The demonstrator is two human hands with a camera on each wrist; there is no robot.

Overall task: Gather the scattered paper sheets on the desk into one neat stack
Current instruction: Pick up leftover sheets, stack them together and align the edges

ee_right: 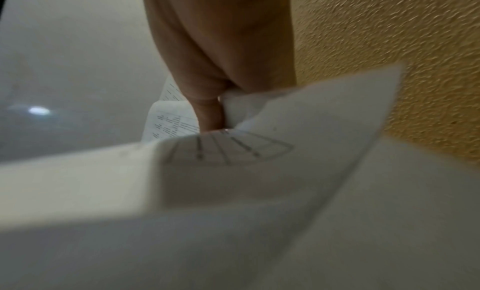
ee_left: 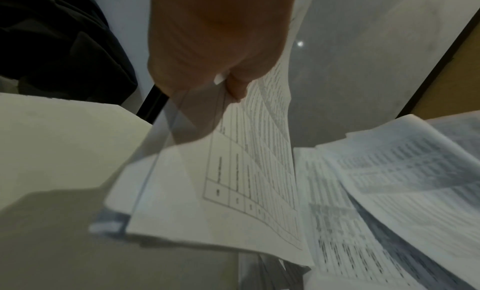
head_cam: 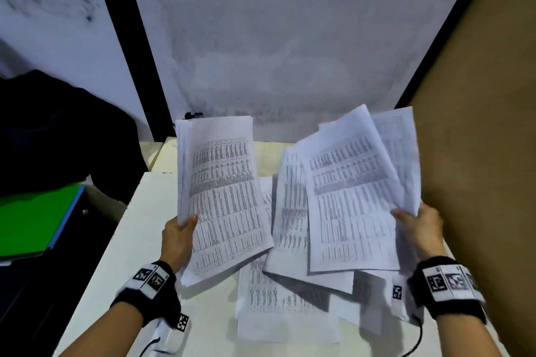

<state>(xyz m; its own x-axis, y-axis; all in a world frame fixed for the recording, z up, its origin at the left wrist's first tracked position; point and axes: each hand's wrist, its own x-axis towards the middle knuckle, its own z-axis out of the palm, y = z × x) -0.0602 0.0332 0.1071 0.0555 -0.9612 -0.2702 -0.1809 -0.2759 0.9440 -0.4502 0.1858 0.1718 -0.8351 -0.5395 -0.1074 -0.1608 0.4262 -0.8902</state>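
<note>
My left hand [head_cam: 181,233] [ee_left: 221,72] grips the left edge of a fairly even bundle of printed sheets [head_cam: 223,197] [ee_left: 246,171], lifted off the white desk [head_cam: 127,240]. To the right, my right hand [head_cam: 417,220] [ee_right: 218,101] pinches the right edge of a fanned, uneven bundle of sheets [head_cam: 348,197] [ee_right: 259,171], also raised. The two bundles hang side by side, a narrow gap between them. More printed sheets [head_cam: 278,298] lie loose and overlapping on the desk beneath, partly hidden by the raised bundles.
A brown board wall [head_cam: 478,124] stands close on the right, a pale wall [head_cam: 290,38] at the back. A green folder [head_cam: 34,220] and a dark bag [head_cam: 63,130] sit left of the desk.
</note>
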